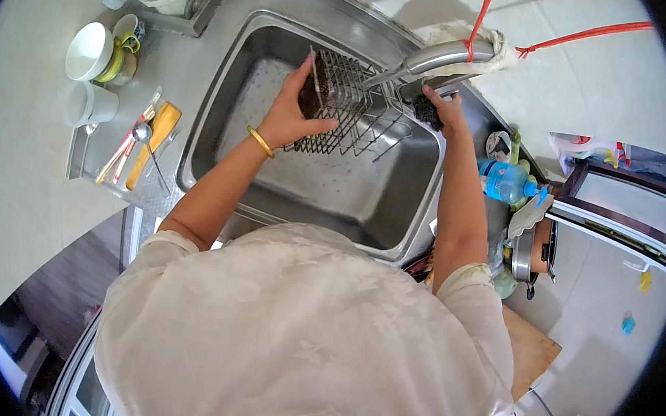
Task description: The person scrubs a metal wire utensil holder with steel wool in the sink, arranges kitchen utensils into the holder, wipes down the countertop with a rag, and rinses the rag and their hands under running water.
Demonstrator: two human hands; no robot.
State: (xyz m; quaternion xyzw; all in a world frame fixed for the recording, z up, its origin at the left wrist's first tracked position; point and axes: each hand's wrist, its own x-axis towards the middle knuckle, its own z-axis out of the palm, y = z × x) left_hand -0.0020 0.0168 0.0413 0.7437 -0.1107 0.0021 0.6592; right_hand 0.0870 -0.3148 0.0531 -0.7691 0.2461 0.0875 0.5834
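Observation:
My left hand (297,110), with a gold bangle (261,141) at the wrist, is closed on a metal wire rack (349,99). The rack is tilted over the steel sink (299,181); a dark brown part shows at its near left end. To the right, my right hand (446,109) is closed on a dark scouring pad (425,113) beside the rack's right side and below the faucet (439,58). A thin stream of water seems to run from the spout towards the rack. Part of my right fingers is hidden behind the pad.
Bowls (88,52), a white mug (91,102), a ladle (143,133) and a wooden spatula (155,144) lie on the left counter. Red cord (572,38) is tied to the faucet. A blue-labelled bottle (505,181) and a pot (524,255) stand at the right.

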